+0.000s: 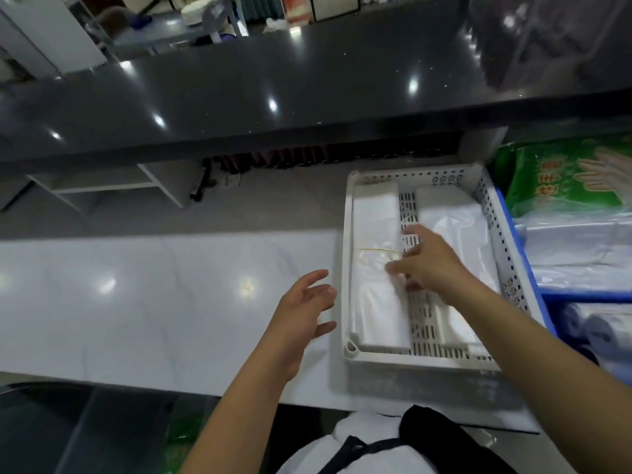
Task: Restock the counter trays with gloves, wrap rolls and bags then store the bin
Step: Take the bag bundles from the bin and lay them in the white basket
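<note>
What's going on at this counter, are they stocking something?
A person is filling a white perforated plastic tray on the pale marble counter. The right hand rests on a bundle of clear plastic bags inside; the left hand hovers open beside the tray. A blue bin of supplies sits alongside.

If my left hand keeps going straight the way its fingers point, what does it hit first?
Probably the near left wall of the white perforated tray: the left hand hovers open just beside it, fingers aimed right and slightly away. Height is unclear, so it might clear the rim.
</note>
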`<act>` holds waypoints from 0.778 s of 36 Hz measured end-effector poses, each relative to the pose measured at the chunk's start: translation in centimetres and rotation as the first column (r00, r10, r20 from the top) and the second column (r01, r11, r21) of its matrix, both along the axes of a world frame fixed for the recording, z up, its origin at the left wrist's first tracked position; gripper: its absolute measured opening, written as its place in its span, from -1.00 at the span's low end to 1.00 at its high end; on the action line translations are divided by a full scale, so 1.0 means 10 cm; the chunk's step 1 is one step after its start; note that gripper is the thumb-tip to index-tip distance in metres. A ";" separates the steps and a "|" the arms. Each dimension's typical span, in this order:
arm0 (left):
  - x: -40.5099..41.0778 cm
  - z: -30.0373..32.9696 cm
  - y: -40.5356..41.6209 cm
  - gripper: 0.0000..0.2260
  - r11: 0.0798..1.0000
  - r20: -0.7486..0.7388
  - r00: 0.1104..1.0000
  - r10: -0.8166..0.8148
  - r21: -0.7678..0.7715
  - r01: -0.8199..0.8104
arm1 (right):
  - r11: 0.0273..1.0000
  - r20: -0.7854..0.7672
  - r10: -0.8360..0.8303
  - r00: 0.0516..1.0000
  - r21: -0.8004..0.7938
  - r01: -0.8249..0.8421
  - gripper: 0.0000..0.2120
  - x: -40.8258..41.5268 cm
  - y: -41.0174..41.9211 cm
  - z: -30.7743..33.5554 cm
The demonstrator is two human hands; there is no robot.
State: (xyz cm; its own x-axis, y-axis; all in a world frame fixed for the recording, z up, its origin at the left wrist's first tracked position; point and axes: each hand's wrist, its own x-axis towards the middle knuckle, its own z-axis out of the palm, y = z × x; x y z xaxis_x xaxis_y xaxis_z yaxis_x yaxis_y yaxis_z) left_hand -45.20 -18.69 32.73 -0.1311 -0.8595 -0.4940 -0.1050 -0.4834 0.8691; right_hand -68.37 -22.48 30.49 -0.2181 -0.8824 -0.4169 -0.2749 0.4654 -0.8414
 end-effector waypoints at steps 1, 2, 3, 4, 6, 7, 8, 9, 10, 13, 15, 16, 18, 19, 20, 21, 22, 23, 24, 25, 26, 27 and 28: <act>0.01 -0.01 0.01 -0.73 1.000 0.008 1.000 -0.006 0.001 0.006 | 0.999 -0.072 0.051 0.996 0.014 -0.050 -0.22 0.04 0.01 -0.04; 0.01 -0.02 0.01 -0.73 1.000 0.017 1.000 -0.013 0.003 0.013 | 0.996 -0.116 0.084 0.990 0.017 -0.082 -0.16 0.07 0.02 -0.08; 0.01 -0.03 0.02 -0.71 1.000 0.027 0.999 -0.024 0.009 0.024 | 0.996 -0.146 0.094 0.985 0.005 -0.094 -0.13 0.09 0.05 -0.11; 0.02 -0.04 0.03 -0.69 0.999 0.034 0.999 -0.038 0.016 0.037 | 0.996 -0.175 0.090 0.981 -0.013 -0.093 -0.13 0.10 0.06 -0.14; 0.02 -0.06 0.06 -0.66 0.998 0.043 0.997 -0.062 0.026 0.061 | 0.994 -0.234 0.085 0.969 -0.041 -0.097 -0.14 0.12 0.09 -0.17; 0.01 -0.07 0.07 -0.64 0.996 0.048 0.996 -0.080 0.033 0.078 | 0.994 -0.259 0.086 0.962 -0.048 -0.102 -0.17 0.13 0.10 -0.17; 0.00 -0.07 0.07 -0.64 0.994 0.052 0.994 -0.098 0.041 0.096 | 0.993 -0.284 0.087 0.955 -0.054 -0.106 -0.23 0.15 0.09 -0.17; -0.01 -0.07 0.08 -0.64 0.993 0.052 0.992 -0.112 0.048 0.110 | 0.992 -0.306 0.089 0.948 -0.062 -0.113 -0.29 0.17 0.08 -0.17; -0.02 -0.07 0.08 -0.64 0.992 0.052 0.992 -0.118 0.052 0.116 | 0.990 -0.323 0.093 0.942 -0.067 -0.121 -0.34 0.18 0.07 -0.15; -0.04 -0.08 0.07 -0.65 0.992 0.067 0.990 -0.123 0.047 0.120 | 0.990 -0.357 0.095 0.929 -0.062 -0.125 -0.40 0.19 0.04 -0.13; -0.05 -0.10 0.06 -0.66 0.992 0.074 0.990 -0.121 0.046 0.118 | 0.990 -0.377 0.106 0.920 -0.049 -0.134 -0.38 0.19 0.04 -0.15; -0.05 -0.10 0.05 -0.66 0.992 0.075 0.990 -0.119 0.045 0.116 | 0.989 -0.390 0.115 0.913 -0.041 -0.142 -0.36 0.19 0.05 -0.16; -0.05 -0.12 0.04 -0.67 0.993 0.081 0.990 -0.115 0.041 0.112 | 0.987 -0.414 0.129 0.901 -0.031 -0.155 -0.31 0.22 0.08 -0.19; -0.05 -0.12 0.03 -0.68 0.993 0.082 0.990 -0.114 0.040 0.111 | 0.987 -0.421 0.134 0.897 -0.027 -0.160 -0.28 0.23 0.09 -0.20; -0.05 -0.13 0.03 -0.68 0.993 0.081 0.990 -0.112 0.041 0.109 | 0.986 -0.426 0.139 0.894 -0.022 -0.164 -0.25 0.25 0.10 -0.21; -0.05 -0.14 0.02 -0.69 0.994 0.076 0.991 -0.108 0.043 0.105 | 0.986 -0.431 0.143 0.891 -0.017 -0.166 -0.23 0.26 0.10 -0.21; -0.05 -0.14 0.02 -0.69 0.994 0.070 0.992 -0.104 0.045 0.101 | 0.986 -0.434 0.144 0.889 -0.011 -0.165 -0.21 0.26 0.09 -0.21; -0.05 -0.14 0.01 -0.70 0.994 0.063 0.993 -0.101 0.047 0.098 | 0.987 -0.438 0.144 0.887 -0.004 -0.162 -0.21 0.27 0.08 -0.21; -0.04 -0.14 0.01 -0.70 0.994 0.057 0.993 -0.100 0.049 0.097 | 0.987 -0.443 0.146 0.884 0.005 -0.160 -0.22 0.27 0.07 -0.19; -0.04 -0.14 0.00 -0.71 0.994 0.052 0.993 -0.104 0.050 0.101 | 0.986 -0.452 0.152 0.879 0.012 -0.164 -0.25 0.27 0.06 -0.18; -0.03 -0.14 0.00 -0.71 0.993 0.047 0.993 -0.110 0.052 0.108 | 0.985 -0.466 0.161 0.870 0.022 -0.171 -0.30 0.27 0.05 -0.17; -0.03 -0.13 0.00 -0.71 0.992 0.042 0.992 -0.120 0.053 0.118 | 0.983 -0.487 0.173 0.856 0.033 -0.180 -0.35 0.27 0.04 -0.15; -0.02 -0.13 -0.01 -0.70 0.990 0.039 0.990 -0.134 0.052 0.132 | 0.981 -0.513 0.185 0.838 0.048 -0.187 -0.40 0.28 0.04 -0.13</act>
